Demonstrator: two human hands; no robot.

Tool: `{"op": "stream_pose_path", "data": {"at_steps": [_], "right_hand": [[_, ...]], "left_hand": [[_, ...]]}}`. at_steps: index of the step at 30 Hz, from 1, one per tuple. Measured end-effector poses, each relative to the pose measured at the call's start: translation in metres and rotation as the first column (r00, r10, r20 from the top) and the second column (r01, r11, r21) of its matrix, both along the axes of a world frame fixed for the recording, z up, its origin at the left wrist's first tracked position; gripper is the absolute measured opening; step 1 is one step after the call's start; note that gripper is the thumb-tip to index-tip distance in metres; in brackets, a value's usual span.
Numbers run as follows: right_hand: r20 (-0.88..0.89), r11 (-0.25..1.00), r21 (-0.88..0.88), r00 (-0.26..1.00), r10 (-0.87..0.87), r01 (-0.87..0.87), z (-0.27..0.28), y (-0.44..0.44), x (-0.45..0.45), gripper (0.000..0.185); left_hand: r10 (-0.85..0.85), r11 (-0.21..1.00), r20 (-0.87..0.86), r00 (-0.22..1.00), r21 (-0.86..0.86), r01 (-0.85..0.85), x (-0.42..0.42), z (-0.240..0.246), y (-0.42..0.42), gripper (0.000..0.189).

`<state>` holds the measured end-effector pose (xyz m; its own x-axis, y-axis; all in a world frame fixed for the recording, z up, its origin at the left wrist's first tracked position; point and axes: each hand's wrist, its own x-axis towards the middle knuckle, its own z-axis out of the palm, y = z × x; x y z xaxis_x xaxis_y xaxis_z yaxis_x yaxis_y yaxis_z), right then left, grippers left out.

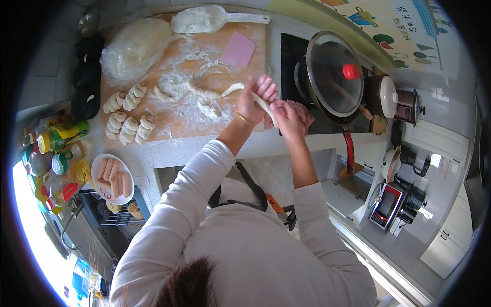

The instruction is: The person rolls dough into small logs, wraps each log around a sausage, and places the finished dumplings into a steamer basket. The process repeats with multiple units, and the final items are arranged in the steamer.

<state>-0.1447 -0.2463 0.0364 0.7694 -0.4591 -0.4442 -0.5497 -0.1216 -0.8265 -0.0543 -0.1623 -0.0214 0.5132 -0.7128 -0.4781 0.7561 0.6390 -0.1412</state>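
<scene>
A long, thin rope of dough [207, 93] runs from the floury wooden board [184, 122] up to my two hands near the board's right edge. It passes across the open palm of my left hand [255, 99], whose fingers are loosely curled. My right hand [285, 117] pinches the rope close to its end. Several coiled, twisted dough pieces [130, 129] lie at the board's left front. Behind them sits a large lump of dough in a clear plastic bag [134, 48]. A white scoop of flour [201, 19] and a pink dough scraper [238, 50] lie towards the back.
Right of the board, a lidded wok [333, 75] stands on the black cooktop, its red handle [349, 151] jutting past the counter edge. A pink cloth [303, 115] lies beside my right hand. At left are a plate of sausages [114, 179], bottles [63, 136] and a black container [86, 80].
</scene>
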Motion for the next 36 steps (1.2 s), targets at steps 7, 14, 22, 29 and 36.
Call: {"op": "stream_pose_path", "data": {"at_steps": [7, 14, 22, 29, 36], "right_hand": [[0.013, 0.771, -0.633, 0.997, -0.076, 0.067, -0.018, 0.002, 0.082, 0.077], [-0.168, 0.713, -0.674, 0.980, 0.104, -0.191, -0.019, 0.072, 0.049, 0.081], [-0.217, 0.766, -0.629, 0.976, -0.014, -0.129, -0.027, 0.001, 0.075, 0.073], [-0.123, 0.851, -0.495, 0.984, 0.132, -0.176, -0.025, 0.051, 0.042, 0.078], [-0.063, 0.845, -0.529, 0.990, -0.128, 0.076, -0.038, -0.027, 0.065, 0.077]], "left_hand": [[-0.090, 0.991, 0.189, 0.978, -0.080, 0.107, -0.031, 0.014, -0.007, 0.068], [0.197, 0.979, 0.028, 0.980, -0.063, -0.194, -0.033, -0.015, -0.011, 0.080], [-0.065, 0.914, 0.199, 0.978, -0.381, 0.138, -0.036, 0.008, 0.010, 0.092], [-0.014, 1.000, 0.069, 0.997, 0.002, 0.014, -0.024, 0.000, -0.001, 0.088], [-0.181, 0.971, 0.162, 0.970, -0.130, 0.203, -0.032, 0.015, 0.009, 0.068]]}}
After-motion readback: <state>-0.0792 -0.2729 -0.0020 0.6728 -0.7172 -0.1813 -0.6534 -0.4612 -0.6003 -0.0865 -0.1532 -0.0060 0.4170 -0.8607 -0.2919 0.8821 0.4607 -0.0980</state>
